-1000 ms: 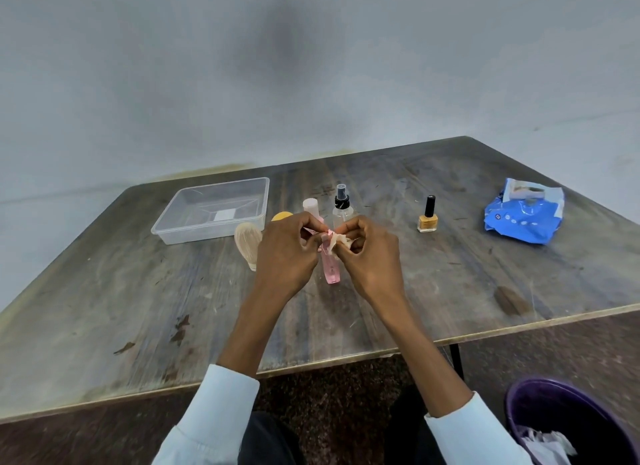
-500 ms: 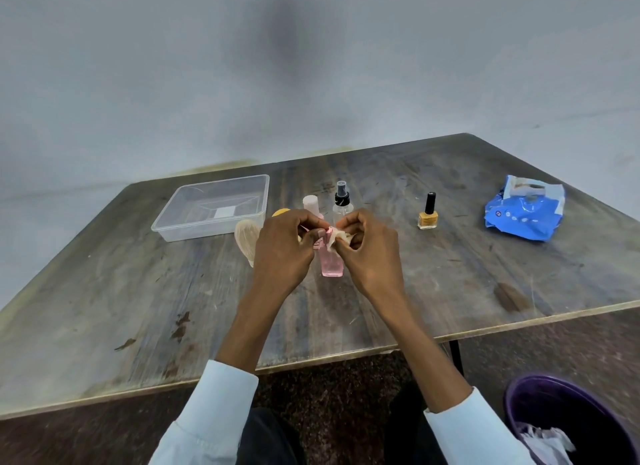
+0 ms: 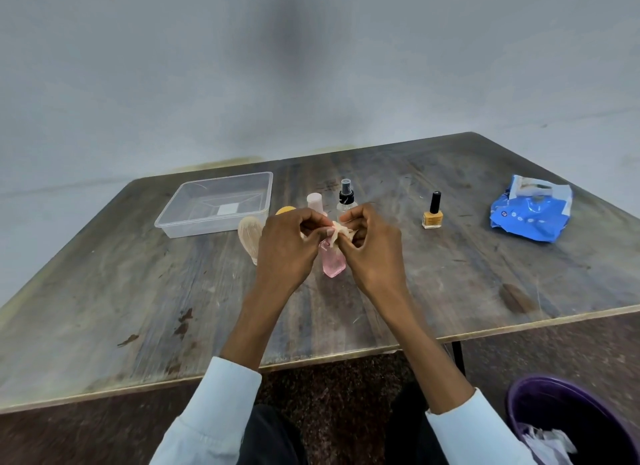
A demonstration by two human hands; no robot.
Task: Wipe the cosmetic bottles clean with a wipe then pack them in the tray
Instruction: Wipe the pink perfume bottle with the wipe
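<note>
A small pink bottle [image 3: 333, 264] hangs above the table's middle, its top hidden between my hands. My left hand [image 3: 289, 246] pinches the bottle's upper part. My right hand [image 3: 372, 250] pinches a crumpled beige wipe [image 3: 340, 234] against the bottle's top. Behind my hands stand a clear spray bottle with a black nozzle [image 3: 346, 198] and a pale pink capped bottle [image 3: 315, 203]. A yellow nail polish bottle with a black cap [image 3: 433, 212] stands to the right. The clear plastic tray [image 3: 180, 222] sits at the back left, holding no bottles.
A beige tube [image 3: 250, 236] lies beside the tray, with an orange round object [image 3: 285, 210] behind my left hand. A blue wipes pack [image 3: 531, 213] lies at the far right. A purple bin [image 3: 540, 405] with used wipes stands on the floor at lower right.
My hands and the pink bottle stay in nearly the same place; the fingers shift slightly as the wipe works round the bottle's top.
</note>
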